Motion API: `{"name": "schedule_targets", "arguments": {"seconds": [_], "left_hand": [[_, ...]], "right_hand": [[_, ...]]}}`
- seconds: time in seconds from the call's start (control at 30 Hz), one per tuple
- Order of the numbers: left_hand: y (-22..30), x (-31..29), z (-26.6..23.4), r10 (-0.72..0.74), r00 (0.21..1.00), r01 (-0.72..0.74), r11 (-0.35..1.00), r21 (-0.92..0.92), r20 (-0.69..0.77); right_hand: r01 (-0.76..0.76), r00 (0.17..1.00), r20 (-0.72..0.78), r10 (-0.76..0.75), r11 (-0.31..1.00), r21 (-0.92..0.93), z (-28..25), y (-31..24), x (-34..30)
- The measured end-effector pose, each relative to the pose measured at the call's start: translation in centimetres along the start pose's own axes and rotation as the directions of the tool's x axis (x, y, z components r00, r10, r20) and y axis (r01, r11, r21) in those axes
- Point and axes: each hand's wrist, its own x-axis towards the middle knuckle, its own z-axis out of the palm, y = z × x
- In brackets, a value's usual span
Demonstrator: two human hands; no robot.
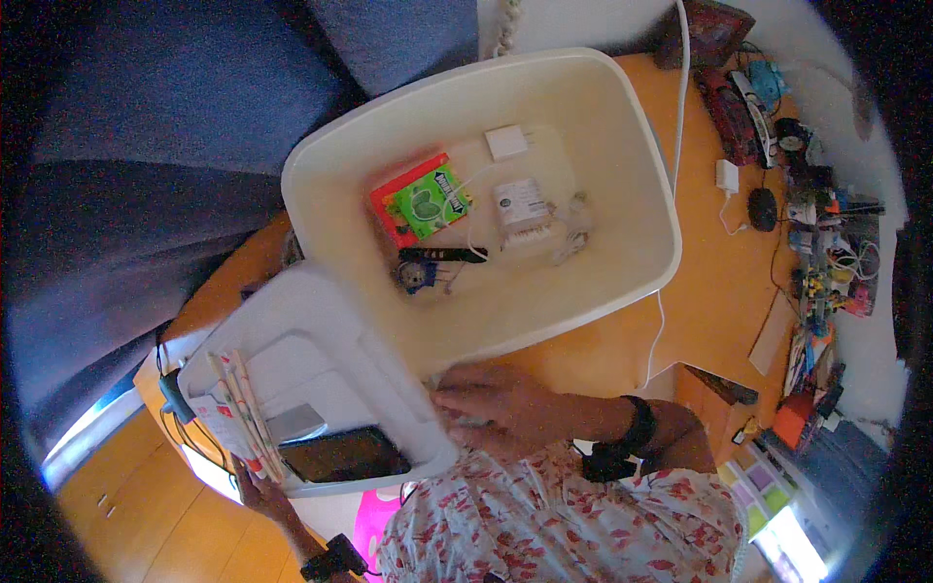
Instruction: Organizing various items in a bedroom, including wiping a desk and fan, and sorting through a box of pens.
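A white plastic lid (340, 335) is held tilted at the near left of a large cream plastic tub (622, 262), overlapping its rim. My left hand (260, 494) grips the lid's lower left edge, fingertips beside several thin sticks (243, 413) and a red-and-white paper packet (219, 423). My right hand (496, 403) is closed on the lid's right edge, its fingertips partly hidden. On the lid lie a dark phone (345, 455) and a flat silvery piece (296, 423). Inside the tub are a red-and-green box (423, 202), a white charger (505, 143) and a white packet (523, 209).
A black strip (442, 255), a small blue-and-white figure (416, 277) and a clear coiled item (573, 233) also lie in the tub. It stands on an orange-brown desk (719, 291). Toy cars (729, 117), another white charger (727, 175) and clutter line the right. A dark curtain (185, 126) hangs left.
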Motion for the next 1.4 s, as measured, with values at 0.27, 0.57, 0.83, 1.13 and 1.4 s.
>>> {"name": "schedule_targets", "arguments": {"seconds": [0.27,0.57,0.83,1.13,1.4], "left_hand": [[2.0,0.4,0.3,-0.095,0.995,0.096,0.995,-0.041,0.019],[0.5,0.4,0.4,0.0,0.999,-0.007,0.987,-0.158,-0.044],[2.7,0.8,0.2,-0.057,0.998,0.055,0.992,-0.117,-0.021],[2.1,0.3,-0.5,-0.121,0.993,0.117,0.984,-0.137,-0.017],[3.1,0.2,-0.3,-0.137,0.99,0.133,0.988,-0.073,-0.042]], "right_hand": [[-0.095,0.995,0.029,0.093,0.993,0.072,0.1,-0.1,-0.5],[-0.193,0.969,0.189,0.16,0.967,0.169,-0.3,-0.3,0.1],[-0.063,0.996,-0.056,0.076,0.978,0.201,1.1,0.3,-0.7],[-0.219,0.976,0.06,0.211,0.929,0.3,0.4,-0.7,0.3],[-0.191,0.98,0.08,0.182,0.971,0.14,-0.3,-0.5,-0.5]]}}
